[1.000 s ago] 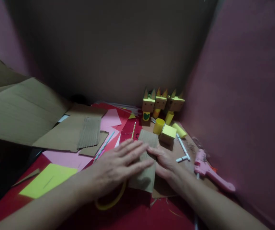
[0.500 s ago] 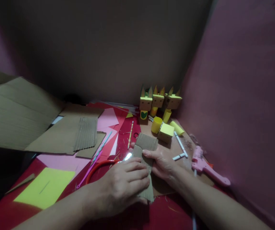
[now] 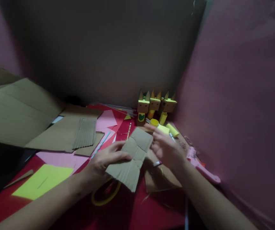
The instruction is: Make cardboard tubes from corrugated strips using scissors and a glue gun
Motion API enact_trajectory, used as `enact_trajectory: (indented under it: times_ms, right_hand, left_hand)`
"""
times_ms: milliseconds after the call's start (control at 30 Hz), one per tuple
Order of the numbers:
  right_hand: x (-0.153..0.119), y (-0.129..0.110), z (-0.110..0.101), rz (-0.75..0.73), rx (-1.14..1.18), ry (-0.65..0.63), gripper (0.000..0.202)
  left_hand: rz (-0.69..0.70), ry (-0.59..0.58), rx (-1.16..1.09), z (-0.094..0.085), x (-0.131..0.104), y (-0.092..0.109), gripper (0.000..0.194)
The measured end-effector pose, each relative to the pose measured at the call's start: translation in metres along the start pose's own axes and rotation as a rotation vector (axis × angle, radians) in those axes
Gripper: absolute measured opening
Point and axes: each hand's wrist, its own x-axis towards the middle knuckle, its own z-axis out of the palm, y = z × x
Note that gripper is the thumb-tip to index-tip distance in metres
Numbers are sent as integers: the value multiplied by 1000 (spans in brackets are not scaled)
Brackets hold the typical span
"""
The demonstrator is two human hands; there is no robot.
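Observation:
My left hand (image 3: 106, 159) grips a creased piece of cardboard (image 3: 136, 153) by its left edge, thumb on top. The piece is tilted, with fold lines across it. At its upper right edge is my right hand (image 3: 165, 147), index finger stretched out and fingers apart; whether it touches the cardboard is unclear. Beneath the piece, the yellow-looking handle loop (image 3: 106, 193) of a tool shows on the red table cover. A brown cardboard sheet (image 3: 161, 180) and a small white-and-purple item (image 3: 157, 163) lie below my right hand.
Three cardboard figures with pointed ears (image 3: 143, 107) stand at the back beside yellow paper tubes (image 3: 172, 130). A pink glue gun (image 3: 203, 169) lies at the right wall. Large cardboard (image 3: 53, 134), pink paper (image 3: 56, 159) and a yellow-green sheet (image 3: 43, 180) are on the left.
The cardboard has turned and tilted, showing a broader face. My left hand has moved to its left edge. My right hand has come off its grip and moved up with fingers spread. The view shifted slightly.

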Motion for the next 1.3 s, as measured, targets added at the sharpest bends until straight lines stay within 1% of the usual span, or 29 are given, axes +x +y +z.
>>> enact_trajectory:
  times_ms: [33, 67, 100, 133, 167, 200, 300, 367, 433, 500, 567, 667, 767, 833, 933, 1133, 1300]
  right_hand:
    - [4, -10, -7, -102, -157, 114, 43]
    - [10, -19, -15, -219, -379, 203, 45]
    - [18, -26, -24, -307, -667, 257, 46]
    - [28, -32, -32, -354, -1002, 294, 43]
    - [38, -34, -39, -315, -1318, 302, 37]
    - [49, -34, -45, -268, -1405, 298, 31]
    - [77, -24, -54, -154, -1498, 238, 17]
    - [87, -15, -54, -119, -1531, 210, 5]
    - [88, -11, -50, -137, -1548, 190, 7]
    - [82, -12, -45, -202, -1548, 163, 12]
    - [71, -18, -40, -283, -1528, 107, 14]
    - [50, -27, -34, -345, -1477, -53, 14]
    - [31, -29, -32, -344, -1471, -188, 14]
    - [22, -26, -33, -327, -1494, -238, 14]
    - [13, -21, -37, -305, -1528, -268, 16]
    - [6, -21, -45, -232, -1562, -293, 18]
    - [2, -22, -50, -197, -1586, -306, 14]
  left_hand:
    - [-5, 13, 1, -3, 2, 1, 19]
    - [-8, 28, 4, -7, 4, 2, 17]
    - [-12, 39, 13, -9, 6, 4, 14]
    - [-20, 40, 29, -11, 8, 6, 13]
    - [-30, 38, 41, -13, 9, 7, 12]
    - [-39, 32, 51, -13, 11, 8, 11]
    - [-37, 0, 73, -14, 12, 8, 11]
    - [-10, -28, 94, -15, 10, 8, 13]
    - [4, -52, 99, -17, 9, 7, 14]
    - [6, -73, 85, -22, 9, 6, 12]
    - [-4, -102, 79, -29, 10, 5, 10]
    - [-30, -161, 80, -38, 11, 4, 7]
    - [-30, -240, 80, -42, 11, 7, 7]
    - [-7, -300, 102, -41, 11, 11, 7]
    - [15, -360, 139, -34, 14, 17, 5]
    - [45, -383, 145, -21, 28, 29, 8]
    - [12, -417, 119, -10, 34, 32, 9]
